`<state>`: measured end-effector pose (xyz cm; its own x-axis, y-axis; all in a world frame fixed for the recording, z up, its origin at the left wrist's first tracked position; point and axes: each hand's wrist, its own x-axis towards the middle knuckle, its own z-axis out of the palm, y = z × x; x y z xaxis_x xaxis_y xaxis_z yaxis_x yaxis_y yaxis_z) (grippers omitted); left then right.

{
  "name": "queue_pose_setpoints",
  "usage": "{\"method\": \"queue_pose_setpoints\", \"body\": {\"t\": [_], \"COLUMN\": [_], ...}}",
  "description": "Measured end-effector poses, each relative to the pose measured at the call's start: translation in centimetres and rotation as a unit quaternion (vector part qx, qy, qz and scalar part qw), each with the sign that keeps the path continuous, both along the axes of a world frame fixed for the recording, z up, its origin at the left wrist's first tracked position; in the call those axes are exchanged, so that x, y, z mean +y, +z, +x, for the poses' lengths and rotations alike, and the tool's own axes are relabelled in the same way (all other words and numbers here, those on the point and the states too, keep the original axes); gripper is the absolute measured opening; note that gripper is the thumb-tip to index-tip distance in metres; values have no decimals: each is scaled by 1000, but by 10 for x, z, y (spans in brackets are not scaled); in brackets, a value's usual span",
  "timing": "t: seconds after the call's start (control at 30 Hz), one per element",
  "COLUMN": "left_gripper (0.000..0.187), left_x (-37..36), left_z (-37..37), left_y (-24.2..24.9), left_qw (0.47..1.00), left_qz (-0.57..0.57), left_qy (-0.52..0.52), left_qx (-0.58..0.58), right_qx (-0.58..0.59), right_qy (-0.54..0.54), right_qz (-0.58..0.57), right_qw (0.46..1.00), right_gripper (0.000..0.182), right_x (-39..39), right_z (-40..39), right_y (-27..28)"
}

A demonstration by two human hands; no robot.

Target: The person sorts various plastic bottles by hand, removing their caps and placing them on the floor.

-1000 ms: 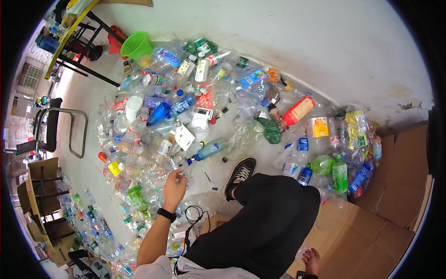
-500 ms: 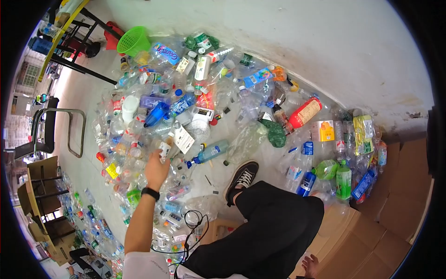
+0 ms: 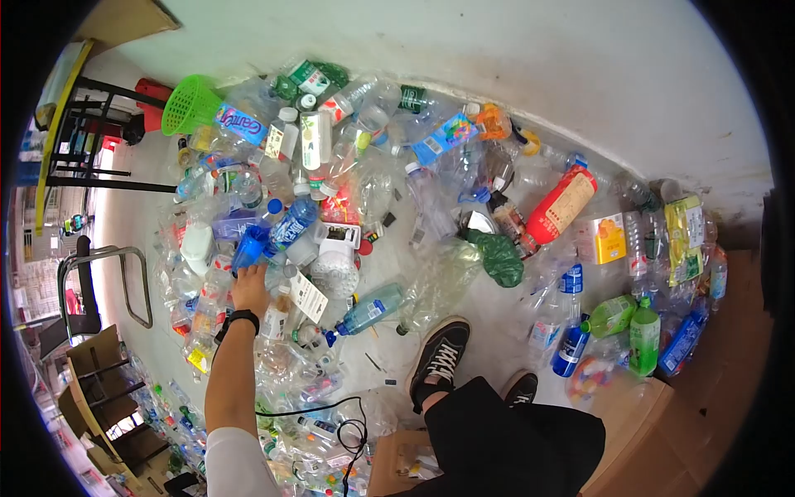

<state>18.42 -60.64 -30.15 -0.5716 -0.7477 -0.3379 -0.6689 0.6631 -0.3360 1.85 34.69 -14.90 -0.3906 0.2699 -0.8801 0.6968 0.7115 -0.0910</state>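
My left hand [image 3: 251,288], with a dark band on its wrist, reaches into a heap of plastic bottles. Its fingers are closed on the lower end of a dark blue bottle [image 3: 250,247]. Touching that bottle's upper side is a clear bottle with a blue label [image 3: 293,224]. Just below and right of the hand lies a small bottle with a white label [image 3: 274,316], beside a white card [image 3: 308,296]. A light blue bottle [image 3: 370,310] rests farther right. My right hand is out of view.
A green basket [image 3: 189,106] stands at the upper left, near a black-framed table and a metal-framed chair [image 3: 124,282]. My shoes [image 3: 439,356] are beside the heap. Cardboard [image 3: 654,431] lies at the lower right, and a red bottle [image 3: 561,205] lies near the wall.
My left hand has let go of the small white-labelled bottle and moved up to the dark blue one. My right hand has left the view. The camera view has shifted, and a second shoe now shows.
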Motion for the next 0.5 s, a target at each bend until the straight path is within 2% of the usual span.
{"method": "queue_pose_setpoints", "body": {"t": [0.3,0.43,0.47,0.5], "left_gripper": [50,55,56,56], "left_x": [-12,-5,-1,5], "left_z": [3,2,0,-1], "left_y": [-17,-6,1,11], "left_qw": [999,1000,999,999], "left_qz": [7,-2,-4,-2], "left_qy": [-3,8,43,45], "left_qx": [-38,10,-1,4], "right_qx": [-18,4,13,31], "right_qy": [48,78,91,90], "right_qz": [46,45,46,15], "right_qw": [998,996,995,995], "right_gripper": [63,64,64,65], "right_x": [-11,-26,-33,-42], "right_z": [1,-8,-13,-17], "right_y": [0,3,7,15]}}
